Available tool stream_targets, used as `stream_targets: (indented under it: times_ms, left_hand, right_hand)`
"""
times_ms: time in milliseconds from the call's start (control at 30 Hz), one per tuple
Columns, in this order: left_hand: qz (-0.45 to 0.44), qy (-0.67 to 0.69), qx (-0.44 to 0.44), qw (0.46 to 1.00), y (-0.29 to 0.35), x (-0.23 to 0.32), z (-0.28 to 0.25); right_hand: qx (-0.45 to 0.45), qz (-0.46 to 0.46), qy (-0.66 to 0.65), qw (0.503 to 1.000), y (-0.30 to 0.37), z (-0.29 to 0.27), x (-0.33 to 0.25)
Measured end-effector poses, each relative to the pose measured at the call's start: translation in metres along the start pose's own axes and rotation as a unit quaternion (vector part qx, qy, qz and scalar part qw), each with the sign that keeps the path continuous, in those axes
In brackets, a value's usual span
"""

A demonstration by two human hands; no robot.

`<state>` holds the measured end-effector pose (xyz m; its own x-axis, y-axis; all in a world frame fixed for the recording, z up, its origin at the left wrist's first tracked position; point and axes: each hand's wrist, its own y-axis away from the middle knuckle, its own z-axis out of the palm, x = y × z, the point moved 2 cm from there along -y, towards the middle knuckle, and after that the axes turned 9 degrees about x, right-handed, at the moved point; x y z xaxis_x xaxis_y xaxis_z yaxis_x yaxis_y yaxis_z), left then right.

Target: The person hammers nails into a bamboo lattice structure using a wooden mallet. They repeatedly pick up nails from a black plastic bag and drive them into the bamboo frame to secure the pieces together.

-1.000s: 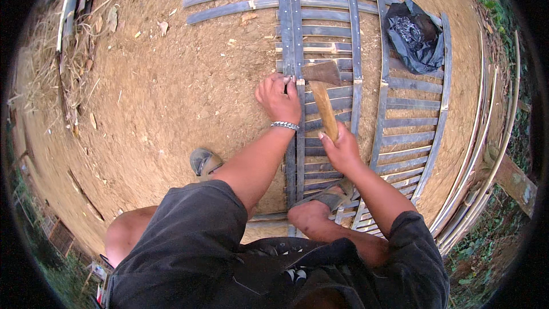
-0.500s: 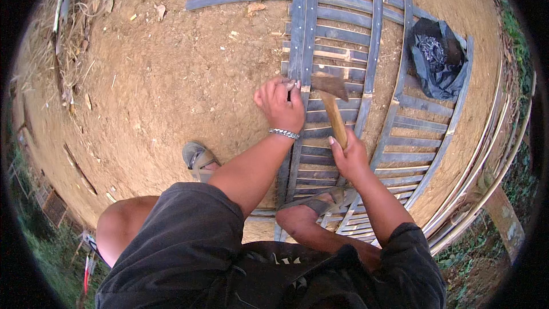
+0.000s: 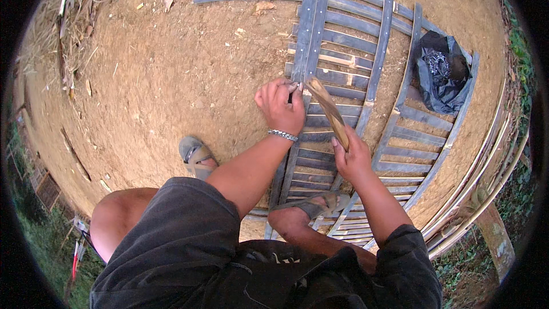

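My left hand is closed in a pinch at the double dark rail of a slatted bamboo frame; what its fingertips hold is too small to make out. In my right hand is the wooden handle of a hatchet, gripped near its lower part. The hatchet's upper end is beside my left fingertips, over the rail. Rows of small shiny nail heads run up the rail beyond my hands. Flat dark slats cross beneath, with pale split edges.
An open black plastic bag with shiny nails rests on the frame at the right. My sandalled foot is on the slats; the other sandal stands on bare soil. Long bamboo strips lie along the right edge.
The hatchet has swung a little left toward my left fingertips, its broad head now turned more edge-on. My left hand keeps its pinch at the rail. The view has shifted slightly.
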<state>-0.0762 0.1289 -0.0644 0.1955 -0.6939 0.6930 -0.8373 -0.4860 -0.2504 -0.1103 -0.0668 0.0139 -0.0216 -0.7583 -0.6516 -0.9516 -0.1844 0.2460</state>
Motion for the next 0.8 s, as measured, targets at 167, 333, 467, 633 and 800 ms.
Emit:
stream_targets:
  times_ms: [167,333,467,633,800]
  left_hand:
    - [-0.005,0.035,0.0,0.999,0.0,-0.003,-0.002]
    - [0.0,0.035,0.003,0.999,-0.001,0.0,-0.004]
    - [-0.001,0.035,0.0,0.999,-0.002,0.002,-0.005]
    - [0.005,0.034,0.005,0.999,0.001,-0.003,-0.002]
    - [-0.01,0.04,-0.004,0.999,0.001,-0.004,-0.002]
  right_hand:
    - [-0.025,0.004,-0.005,1.0,0.001,0.001,-0.002]
    - [-0.055,0.044,0.006,0.998,-0.002,0.003,0.0]
    - [-0.002,0.009,-0.009,1.0,0.004,0.0,-0.006]
    - [-0.045,0.026,0.035,0.998,0.003,0.004,0.004]
    - [0.035,-0.035,0.0,0.999,0.008,-0.002,0.0]
